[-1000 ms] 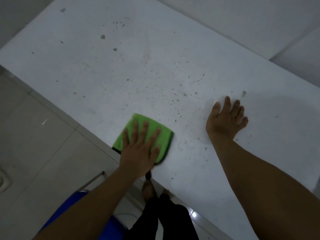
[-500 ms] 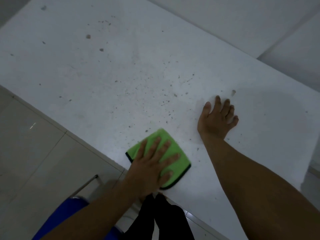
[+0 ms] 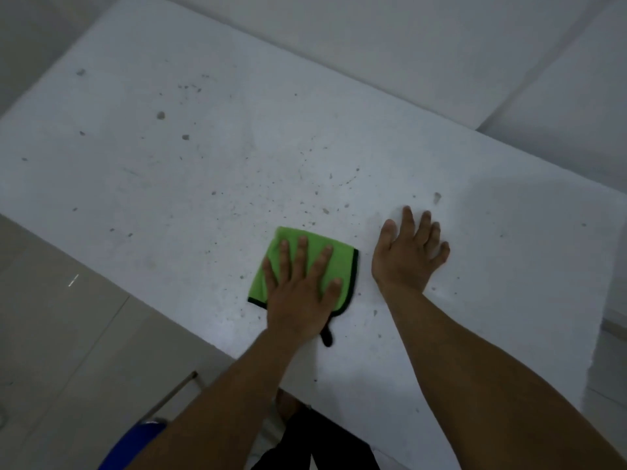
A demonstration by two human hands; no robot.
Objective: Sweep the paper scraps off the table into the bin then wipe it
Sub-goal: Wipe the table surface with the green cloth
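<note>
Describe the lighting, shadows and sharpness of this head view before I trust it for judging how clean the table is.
Head view: dim, flat, bluish light; the white table reads grey. A soft shadow lies right of the right hand. One small glint shows on the floor tiles. Specks look soft and smeared; the left hand on the green cloth is fairly sharp. Wide-angle lens tilts the table edges.

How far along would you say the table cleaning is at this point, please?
Sweeping looks done: no paper scraps show on the table. Wiping is in hand: the left hand presses the green cloth flat while the right hand rests alongside. Dark specks across the far side remain.
</note>
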